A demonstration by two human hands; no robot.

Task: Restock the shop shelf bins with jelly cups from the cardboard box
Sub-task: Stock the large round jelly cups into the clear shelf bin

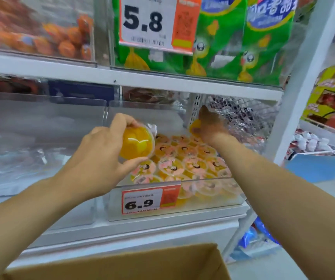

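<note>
My left hand [104,152] grips an orange jelly cup [137,143] on its side, just above the front left of the clear shelf bin [203,207]. Several jelly cups [184,160] with pink and orange lids lie packed in that bin. My right hand [210,126] reaches deep into the bin's back right corner and holds a second orange jelly cup [195,124], mostly hidden behind the fingers. The open cardboard box [122,263] sits at the bottom of the view; its inside is not visible.
A 6.9 price tag [150,201] hangs on the bin's front wall. To the left is another clear bin [41,138] holding clear wrapped packs. The shelf above carries green snack bags [243,37] and orange packets [41,33]. A white upright post [296,98] stands on the right.
</note>
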